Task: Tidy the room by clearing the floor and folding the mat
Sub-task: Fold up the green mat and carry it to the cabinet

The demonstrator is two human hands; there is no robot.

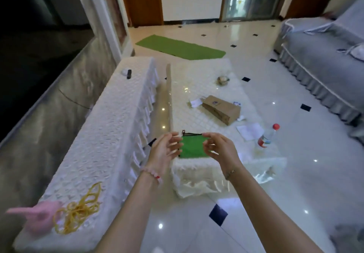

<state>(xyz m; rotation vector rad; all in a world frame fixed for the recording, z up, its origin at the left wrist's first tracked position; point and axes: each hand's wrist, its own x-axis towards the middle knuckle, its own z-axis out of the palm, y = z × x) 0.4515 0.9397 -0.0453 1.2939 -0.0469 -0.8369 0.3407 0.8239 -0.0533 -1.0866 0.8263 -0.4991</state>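
— Grips first. Reading the left grip [165,150] as slack: fingers spread, holding nothing, hovering at nine o'clock of a small folded green cloth [194,147].

— And the right grip [217,148]?

— Curved into a C at three o'clock of that cloth, fingertips near its top corner. Too blurred to say whether pinching or merely close, so cannot tell.

— Any sign of the mat [177,48]?

— Spread flat on the floor [256,183] at twelve o'clock, well beyond the far end of the low white-covered surface [197,172]. Unfolded, and nowhere near either grip.

— Step in hand, then?

— Probably sorting the green cloth on the surface, ahead of the mat work. Early in the task, judging by the clutter.

— Meaning what clutter?

— A paper bag [220,109] at one o'clock of the cloth, loose papers [250,131] at two, a red-capped bottle [267,136] at three.

— Needed next?

— Settling the cloth and freeing both grips. Then walking to twelve o'clock, crouching at a short end of the mat, taking one corner in each grip and bringing end over end with the edges kept level. Worth treading carefully on that glossy tile.
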